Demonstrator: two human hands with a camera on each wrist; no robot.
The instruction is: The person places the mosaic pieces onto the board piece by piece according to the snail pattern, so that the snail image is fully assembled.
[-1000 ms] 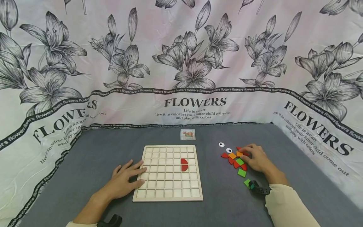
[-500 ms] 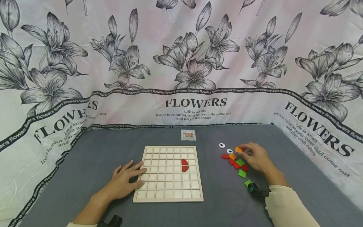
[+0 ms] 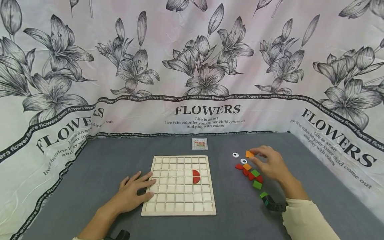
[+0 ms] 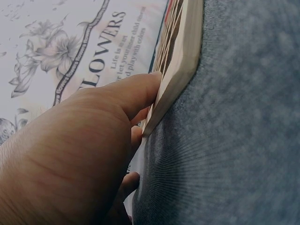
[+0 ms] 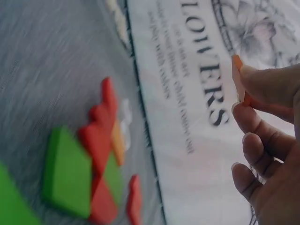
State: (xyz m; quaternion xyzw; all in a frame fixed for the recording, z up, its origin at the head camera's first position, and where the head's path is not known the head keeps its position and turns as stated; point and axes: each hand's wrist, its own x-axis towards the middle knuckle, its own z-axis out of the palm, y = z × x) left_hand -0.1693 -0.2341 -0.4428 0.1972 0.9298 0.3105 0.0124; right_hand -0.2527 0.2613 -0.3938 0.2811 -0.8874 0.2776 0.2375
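My right hand point(image 3: 268, 163) pinches an orange square tile point(image 3: 249, 154) between thumb and fingertips, held up over the loose tiles; the right wrist view shows the orange tile point(image 5: 238, 79) edge-on in the grip. My left hand point(image 3: 133, 189) rests with spread fingers on the left edge of a wooden grid board point(image 3: 175, 213). In the left wrist view, the thumb touches the rim of that board point(image 4: 185, 56). Two red quarter-round tiles point(image 3: 196, 176) sit in the board's cells, one above the other, right of its middle, forming a half disc.
Right of the board lie red tiles point(image 3: 250, 176), green tiles point(image 3: 257, 185), an orange tile point(image 3: 247, 166) and two eye discs point(image 3: 235, 155). A small picture card point(image 3: 199, 144) lies behind the board on the grey cloth point(image 3: 120, 153). A flower-printed curtain point(image 3: 207, 116) surrounds the table.
My right hand has lifted the orange tile off the loose tiles and moved it slightly left and away from me. The left hand has stayed on the board's edge.
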